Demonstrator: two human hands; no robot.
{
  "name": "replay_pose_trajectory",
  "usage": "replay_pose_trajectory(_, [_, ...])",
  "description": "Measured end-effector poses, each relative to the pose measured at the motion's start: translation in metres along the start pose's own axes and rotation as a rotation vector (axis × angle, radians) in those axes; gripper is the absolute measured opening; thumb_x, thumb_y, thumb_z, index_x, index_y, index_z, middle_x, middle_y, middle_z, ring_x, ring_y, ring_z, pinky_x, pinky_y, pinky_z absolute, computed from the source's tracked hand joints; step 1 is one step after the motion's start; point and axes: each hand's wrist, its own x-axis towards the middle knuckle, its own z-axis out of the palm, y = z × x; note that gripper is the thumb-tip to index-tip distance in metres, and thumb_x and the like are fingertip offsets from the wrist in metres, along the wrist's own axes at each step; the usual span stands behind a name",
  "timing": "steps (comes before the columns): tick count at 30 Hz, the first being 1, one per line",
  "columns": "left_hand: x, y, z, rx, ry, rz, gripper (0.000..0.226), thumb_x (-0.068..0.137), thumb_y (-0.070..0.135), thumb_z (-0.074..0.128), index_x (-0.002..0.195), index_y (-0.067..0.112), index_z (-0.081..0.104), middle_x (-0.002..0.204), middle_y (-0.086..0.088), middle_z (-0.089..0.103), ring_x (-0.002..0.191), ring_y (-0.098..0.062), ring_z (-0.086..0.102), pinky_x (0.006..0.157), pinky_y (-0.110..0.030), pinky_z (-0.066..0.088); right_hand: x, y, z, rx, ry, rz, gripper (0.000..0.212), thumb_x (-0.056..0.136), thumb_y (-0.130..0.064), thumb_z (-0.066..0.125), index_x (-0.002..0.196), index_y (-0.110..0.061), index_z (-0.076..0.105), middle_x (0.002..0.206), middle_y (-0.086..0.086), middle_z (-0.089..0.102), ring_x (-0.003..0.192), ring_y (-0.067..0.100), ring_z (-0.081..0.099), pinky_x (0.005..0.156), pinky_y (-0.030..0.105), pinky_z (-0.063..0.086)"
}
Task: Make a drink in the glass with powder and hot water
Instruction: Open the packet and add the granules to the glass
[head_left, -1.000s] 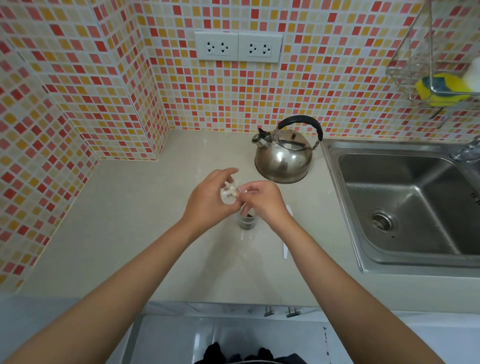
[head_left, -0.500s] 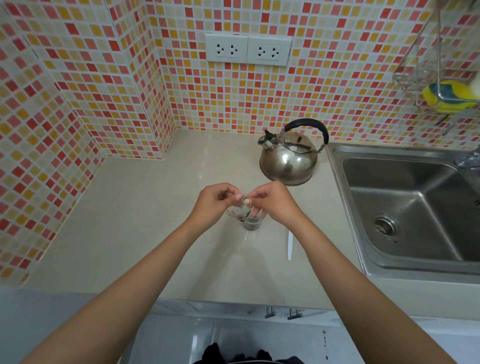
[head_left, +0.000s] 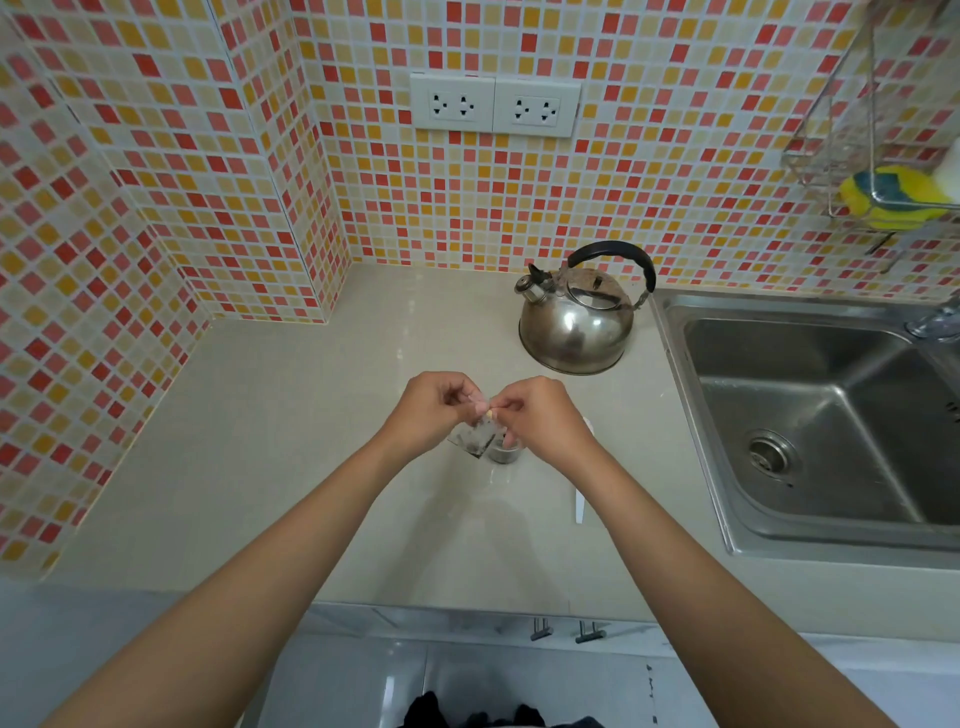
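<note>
A small clear plastic bag (head_left: 475, 440) with dark powder hangs from my fingertips over the counter. My left hand (head_left: 434, 413) pinches its top on the left, and my right hand (head_left: 540, 415) pinches the top on the right, fingertips almost meeting. Just below and behind the bag stands a small glass (head_left: 505, 451) with dark powder in its bottom, partly hidden by my right hand. A steel kettle (head_left: 576, 317) with a black handle sits farther back on the counter.
A white spoon or stick (head_left: 580, 506) lies on the beige counter (head_left: 291, 447) right of the glass. A steel sink (head_left: 821, 415) fills the right side. A wire rack with a yellow sponge (head_left: 891, 195) hangs top right. Wall sockets (head_left: 493, 104) sit above.
My hands came closer together and now both pinch the bag's top, so the bag hangs lower beside the glass. The camera view shifted slightly.
</note>
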Motion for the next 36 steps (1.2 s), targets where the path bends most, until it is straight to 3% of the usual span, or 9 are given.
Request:
replay_pose_trajectory(3, [0.001, 0.0, -0.001, 0.031, 0.013, 0.012, 0.013, 0.079, 0.0, 0.07, 0.07, 0.01, 0.067, 0.057, -0.001, 0.064, 0.043, 0.005, 0.053, 0.046, -0.002, 0.034, -0.001, -0.002, 0.001, -0.068, -0.01, -0.036, 0.016, 0.086, -0.005, 0.058, 0.088, -0.001, 0.074, 0.073, 0.019, 0.066, 0.059, 0.021, 0.058, 0.045, 0.016, 0.039])
replay_pose_trajectory(9, [0.0, -0.002, -0.003, -0.073, 0.079, 0.063, 0.007, 0.077, 0.009, 0.075, 0.076, 0.016, 0.075, 0.064, 0.002, 0.07, 0.06, -0.007, 0.065, 0.062, -0.012, 0.048, 0.005, -0.002, 0.0, 0.0, 0.064, -0.006, 0.017, 0.086, -0.004, 0.058, 0.075, -0.01, 0.069, 0.065, 0.006, 0.06, 0.049, 0.014, 0.053, 0.044, 0.015, 0.039])
replay_pose_trajectory(12, [0.001, -0.002, -0.005, -0.096, 0.07, 0.076, 0.009, 0.08, 0.005, 0.07, 0.079, 0.013, 0.074, 0.07, -0.01, 0.07, 0.065, -0.016, 0.065, 0.071, -0.023, 0.052, 0.005, -0.001, 0.0, 0.005, 0.076, -0.011, 0.015, 0.086, -0.005, 0.06, 0.076, -0.01, 0.07, 0.07, 0.008, 0.064, 0.048, 0.013, 0.054, 0.046, 0.017, 0.04])
replay_pose_trajectory(14, [0.002, -0.002, -0.007, -0.043, 0.065, 0.079, 0.014, 0.08, 0.005, 0.07, 0.076, 0.017, 0.074, 0.068, -0.008, 0.07, 0.064, -0.015, 0.064, 0.072, -0.027, 0.052, 0.004, -0.001, 0.002, 0.039, 0.057, -0.013, 0.012, 0.085, -0.007, 0.061, 0.084, -0.011, 0.073, 0.07, 0.007, 0.064, 0.045, 0.011, 0.053, 0.04, 0.012, 0.04])
replay_pose_trajectory(17, [0.002, -0.001, -0.009, 0.019, 0.032, 0.084, 0.014, 0.079, 0.008, 0.072, 0.075, 0.02, 0.075, 0.067, -0.001, 0.07, 0.061, -0.009, 0.064, 0.068, -0.019, 0.051, 0.004, -0.002, 0.005, 0.025, 0.037, -0.01, 0.011, 0.086, -0.01, 0.062, 0.089, -0.012, 0.072, 0.066, 0.003, 0.063, 0.041, 0.007, 0.055, 0.037, 0.01, 0.036])
replay_pose_trajectory(22, [-0.002, -0.004, -0.006, -0.036, 0.052, 0.076, 0.015, 0.08, 0.009, 0.072, 0.083, 0.023, 0.067, 0.072, -0.004, 0.068, 0.065, -0.012, 0.064, 0.063, -0.017, 0.048, 0.006, -0.001, 0.007, 0.085, 0.064, 0.038, 0.021, 0.087, -0.007, 0.058, 0.069, -0.015, 0.063, 0.056, 0.001, 0.059, 0.043, 0.018, 0.057, 0.037, 0.01, 0.036])
replay_pose_trajectory(26, [-0.004, -0.012, -0.011, -0.041, 0.049, 0.073, 0.019, 0.084, 0.003, 0.067, 0.081, 0.022, 0.067, 0.074, -0.007, 0.068, 0.068, -0.016, 0.066, 0.071, -0.028, 0.052, 0.006, 0.001, 0.012, 0.133, 0.075, 0.046, 0.012, 0.086, -0.007, 0.062, 0.076, -0.011, 0.068, 0.057, 0.004, 0.063, 0.039, 0.015, 0.056, 0.052, 0.022, 0.045])
replay_pose_trajectory(31, [-0.003, -0.017, -0.02, -0.003, 0.051, 0.038, 0.02, 0.081, 0.005, 0.07, 0.076, 0.024, 0.069, 0.072, -0.01, 0.07, 0.064, -0.015, 0.064, 0.067, -0.024, 0.049, 0.005, 0.001, 0.019, 0.145, 0.05, 0.045, 0.009, 0.084, -0.008, 0.063, 0.077, -0.011, 0.068, 0.062, 0.008, 0.066, 0.04, 0.016, 0.058, 0.058, 0.026, 0.047])
replay_pose_trajectory(36, [0.003, -0.02, -0.024, 0.015, 0.05, 0.023, 0.019, 0.08, 0.006, 0.071, 0.072, 0.023, 0.068, 0.066, 0.0, 0.07, 0.06, -0.008, 0.062, 0.061, -0.013, 0.047, 0.007, 0.001, 0.021, 0.16, 0.05, 0.075, 0.007, 0.084, -0.01, 0.063, 0.082, -0.013, 0.07, 0.068, 0.006, 0.067, 0.047, 0.024, 0.06, 0.059, 0.031, 0.05])
